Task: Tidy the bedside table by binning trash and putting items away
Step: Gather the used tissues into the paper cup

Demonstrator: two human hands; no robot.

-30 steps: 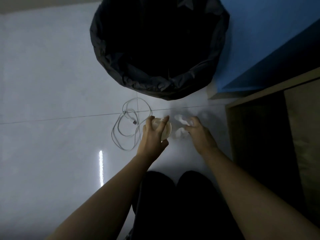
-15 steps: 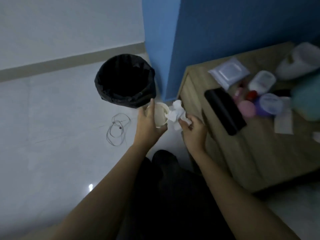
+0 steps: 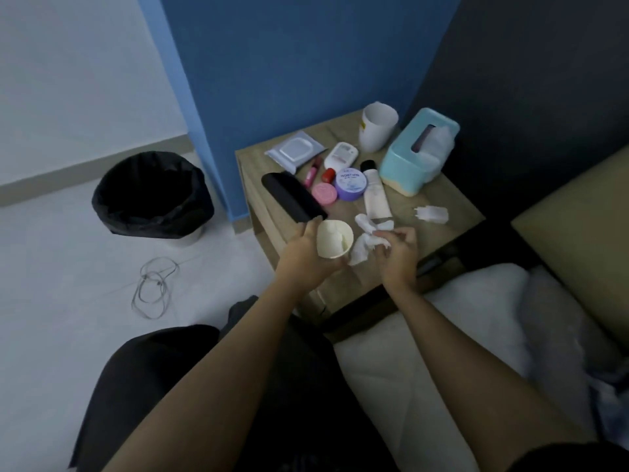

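1. Paper cup (image 3: 335, 239): held tilted above the front edge of the bedside table (image 3: 456, 212), mouth turned up toward the camera.
2. Left hand (image 3: 301, 258): fingers and thumb wrapped round the cup wall from the left; forearm extends forward from the lower frame.
3. Right hand (image 3: 398, 257): fingers curled, pinching crumpled white tissue (image 3: 361, 249) just beside the cup rim; wrist bent inward toward the cup.
4. Black-lined bin (image 3: 149, 195): stands on the floor left of the table, well apart from both hands.
5. Coiled cable (image 3: 153, 289): lies on the floor near the bin.
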